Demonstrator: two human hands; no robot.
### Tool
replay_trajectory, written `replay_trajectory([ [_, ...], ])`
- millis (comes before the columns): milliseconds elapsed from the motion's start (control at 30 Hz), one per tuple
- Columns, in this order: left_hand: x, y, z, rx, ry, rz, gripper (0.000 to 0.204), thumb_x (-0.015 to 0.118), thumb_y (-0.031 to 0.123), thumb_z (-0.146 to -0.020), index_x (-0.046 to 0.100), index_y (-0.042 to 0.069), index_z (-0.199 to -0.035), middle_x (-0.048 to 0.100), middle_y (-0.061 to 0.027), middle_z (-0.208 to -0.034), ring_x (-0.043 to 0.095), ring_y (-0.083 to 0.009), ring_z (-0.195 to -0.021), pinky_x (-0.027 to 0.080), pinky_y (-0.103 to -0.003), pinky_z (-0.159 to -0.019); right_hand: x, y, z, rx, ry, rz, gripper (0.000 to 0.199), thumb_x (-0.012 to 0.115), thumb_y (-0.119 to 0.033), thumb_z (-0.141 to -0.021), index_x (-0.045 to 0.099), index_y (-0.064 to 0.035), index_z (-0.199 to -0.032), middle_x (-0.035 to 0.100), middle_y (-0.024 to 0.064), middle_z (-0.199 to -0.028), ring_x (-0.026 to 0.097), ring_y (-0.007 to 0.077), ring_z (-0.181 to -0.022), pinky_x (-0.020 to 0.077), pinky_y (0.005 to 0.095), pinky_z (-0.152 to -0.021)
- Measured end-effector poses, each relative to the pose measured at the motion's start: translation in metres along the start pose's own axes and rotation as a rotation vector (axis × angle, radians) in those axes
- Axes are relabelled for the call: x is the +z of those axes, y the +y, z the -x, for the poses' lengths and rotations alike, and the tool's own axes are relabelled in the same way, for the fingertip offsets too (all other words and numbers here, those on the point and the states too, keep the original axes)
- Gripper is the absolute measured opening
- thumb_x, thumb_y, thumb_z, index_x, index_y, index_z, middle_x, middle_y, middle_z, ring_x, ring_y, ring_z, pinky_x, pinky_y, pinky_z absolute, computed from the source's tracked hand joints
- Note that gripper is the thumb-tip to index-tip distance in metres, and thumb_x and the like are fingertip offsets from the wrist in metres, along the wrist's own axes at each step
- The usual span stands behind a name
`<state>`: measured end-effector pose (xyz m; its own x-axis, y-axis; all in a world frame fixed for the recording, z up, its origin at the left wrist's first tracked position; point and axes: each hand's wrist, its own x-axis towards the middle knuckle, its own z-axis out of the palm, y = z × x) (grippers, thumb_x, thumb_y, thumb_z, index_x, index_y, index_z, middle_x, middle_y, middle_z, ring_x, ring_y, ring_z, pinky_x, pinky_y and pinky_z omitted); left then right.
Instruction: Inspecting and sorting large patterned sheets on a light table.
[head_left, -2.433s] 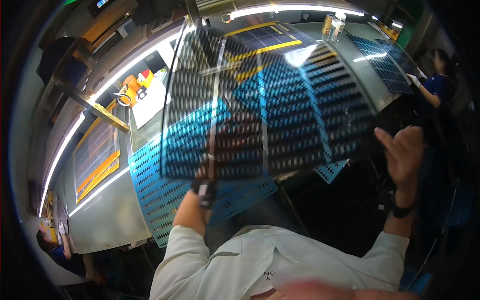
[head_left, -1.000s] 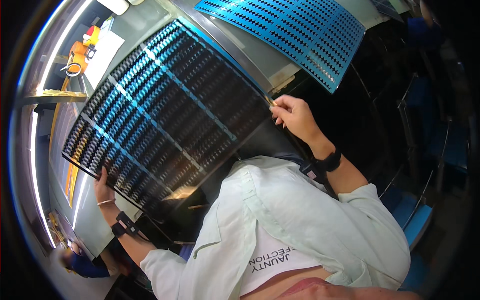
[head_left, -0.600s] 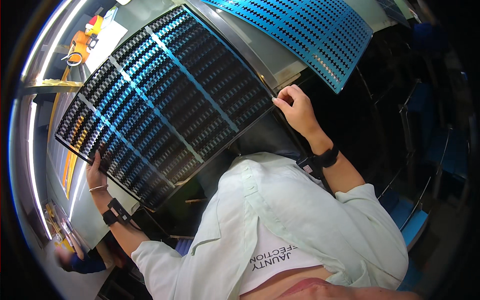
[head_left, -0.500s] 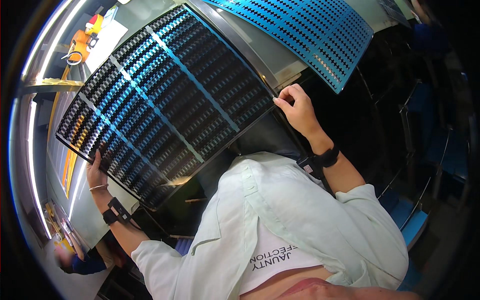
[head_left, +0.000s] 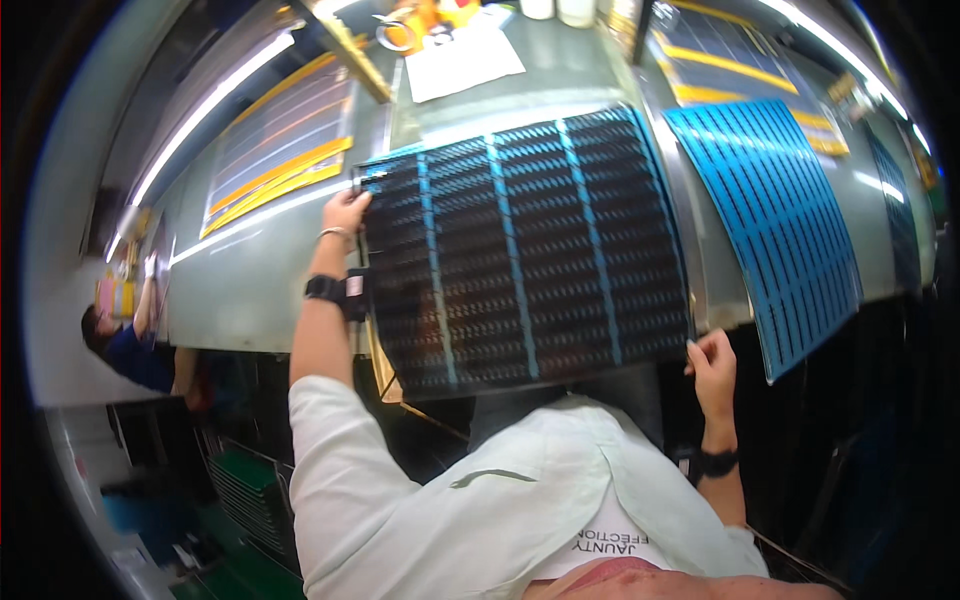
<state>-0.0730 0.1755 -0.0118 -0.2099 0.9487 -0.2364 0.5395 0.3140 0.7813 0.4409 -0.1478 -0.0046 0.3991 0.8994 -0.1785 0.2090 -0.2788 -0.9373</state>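
Black sheet (head_left: 550, 265) in both hands (head_left: 346, 210) (head_left: 713, 370), white containers (head_left: 577, 11) beyond, contents hidden

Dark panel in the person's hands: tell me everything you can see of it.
The dark panel is a broad, thin, four-cornered sheet, glossy like plastic or glass, though its material is uncertain. Rows of small repeated marks cross it, blurred, with three blue strips running from far edge to near edge. The left hand grips its left edge near the far corner; the right hand pinches the near right corner. Its far part overlaps the table; whether they touch is unclear.
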Motion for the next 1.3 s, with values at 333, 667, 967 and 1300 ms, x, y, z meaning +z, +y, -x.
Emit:
replay_trajectory([
  [333,0.031,0.034,-0.018,0.223,0.258,-0.413,0.052,0.067,0.024,-0.075,0.047,0.026,-0.123,0.059,-0.017,-0.109,0.057,-0.0351,-0.097,0.045,-0.041,-0.083,-0.001,0.001,0.004,0.022,0.002,0.037,0.015,0.054,-0.003,-0.084,0.043,-0.0052,-0.075,0.044,-0.0002,-0.065,0.045,0.005,-0.055,0.0422,0.0181,-0.049],
  [667,0.042,0.04,-0.013,0.261,0.328,-0.685,0.027,0.059,0.026,-0.082,0.062,0.031,-0.108,0.058,-0.0118,-0.091,0.059,-0.0298,-0.089,0.046,-0.039,-0.077,0.002,-0.003,0.004,0.013,0.007,0.037,0.017,0.055,-0.002,-0.084,0.041,-0.0049,-0.074,0.043,0.0,-0.064,0.044,0.0052,-0.054,0.0427,0.018,-0.048],
  [967,0.051,0.039,-0.021,0.27,0.292,-0.728,0.026,0.051,0.024,-0.085,0.06,0.029,-0.109,0.053,-0.0151,-0.099,0.057,-0.0326,-0.086,0.048,-0.042,-0.075,-0.001,-0.011,0.008,0.061,0.01,0.007,0.012,0.055,0.0,-0.081,0.045,-0.0045,-0.078,0.042,0.0002,-0.065,0.045,0.0063,-0.057,0.0428,0.0199,-0.052],
  [1300,0.053,0.031,-0.01,0.548,0.313,-1.026,0.044,0.043,0.037,-0.089,0.045,0.014,-0.127,0.038,-0.0004,-0.137,0.022,-0.024,-0.133,0.025,-0.056,-0.1,0.006,-0.081,-0.162,-0.895,-0.362,1.246,0.065,0.06,-0.04,-0.077,0.041,-0.0048,-0.128,0.033,0.0109,-0.138,0.024,0.0387,-0.129,0.022,0.0543,-0.101],
])
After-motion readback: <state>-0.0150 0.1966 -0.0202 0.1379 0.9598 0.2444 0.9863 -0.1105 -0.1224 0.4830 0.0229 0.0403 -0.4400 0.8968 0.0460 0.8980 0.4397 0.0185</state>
